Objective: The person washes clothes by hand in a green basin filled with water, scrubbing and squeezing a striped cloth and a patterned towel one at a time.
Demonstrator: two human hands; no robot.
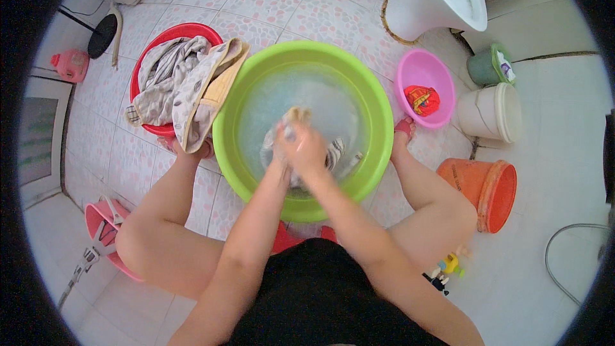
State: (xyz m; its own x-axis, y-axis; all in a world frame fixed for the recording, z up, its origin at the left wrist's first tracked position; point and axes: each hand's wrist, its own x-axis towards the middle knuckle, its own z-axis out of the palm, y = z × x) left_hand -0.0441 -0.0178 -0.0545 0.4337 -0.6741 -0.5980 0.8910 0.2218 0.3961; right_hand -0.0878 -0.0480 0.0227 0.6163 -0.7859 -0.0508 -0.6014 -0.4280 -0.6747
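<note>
A large green basin (384,128) of cloudy, soapy water stands on the floor between my legs. Over its middle, my left hand (282,144) and my right hand (306,148) press together, both closed on a wet cloth. A pale yellowish bit of the cloth (296,115) sticks out beyond my fingers. Some striped cloth (334,152) lies in the water right beside my right hand; whether it is part of the same piece I cannot tell. Slight motion blur softens my fingers.
At left, a red basin (204,29) holds piled fabric (182,83) overhanging toward the green basin. A pink basin (450,93) with a red packet (422,100), a white bucket (480,114), an orange bucket (471,182) and a toilet (423,3) are at right. A pink bucket (96,221) is lower left.
</note>
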